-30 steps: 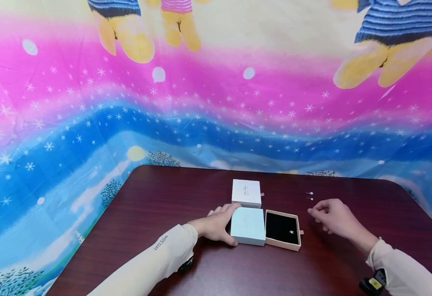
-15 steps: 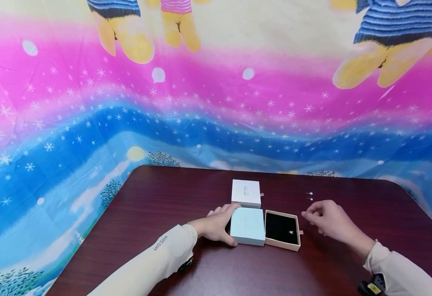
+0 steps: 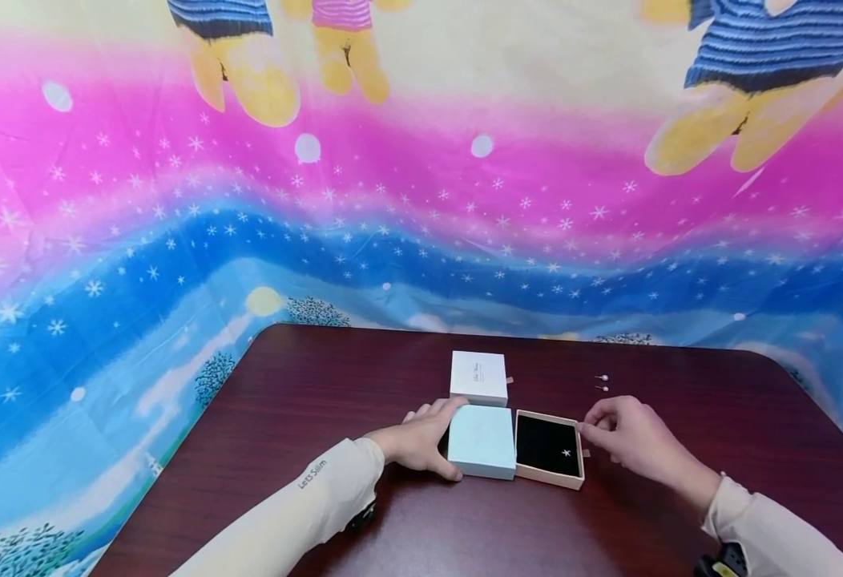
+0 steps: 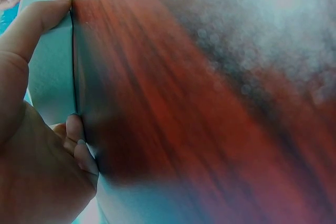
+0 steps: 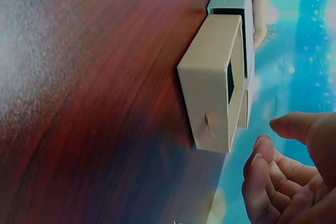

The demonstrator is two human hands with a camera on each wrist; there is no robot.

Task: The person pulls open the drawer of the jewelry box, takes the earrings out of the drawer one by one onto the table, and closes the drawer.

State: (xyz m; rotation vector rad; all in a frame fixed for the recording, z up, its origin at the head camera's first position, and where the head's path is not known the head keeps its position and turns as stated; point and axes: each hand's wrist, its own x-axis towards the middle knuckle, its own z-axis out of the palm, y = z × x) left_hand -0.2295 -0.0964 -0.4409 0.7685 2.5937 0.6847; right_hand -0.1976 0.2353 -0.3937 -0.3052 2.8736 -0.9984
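Observation:
My left hand (image 3: 421, 439) grips a pale mint box sleeve (image 3: 482, 441), thumb on the near side and fingers on the far side. Right beside its open end sits a beige drawer (image 3: 582, 482) with a black lining (image 3: 540, 439) and a ribbon pull tab (image 5: 209, 125). A small silvery star-shaped piece (image 3: 566, 453) lies on the lining. My right hand (image 3: 631, 437) hovers at the drawer's right rim, fingers loosely curled. In the right wrist view its thumb (image 5: 294, 126) and fingers stand apart, with nothing seen between them.
A white box (image 3: 479, 375) with printed lettering stands behind the mint sleeve. Two small pearl-headed earrings (image 3: 604, 377) lie on the dark wooden table (image 3: 349, 361), behind my right hand. A printed cloth (image 3: 421, 200) hangs beyond the table's far edge.
My right hand has moved left from beside the earrings to the drawer's right rim. The left hand, the sleeve and the drawer have stayed in place.

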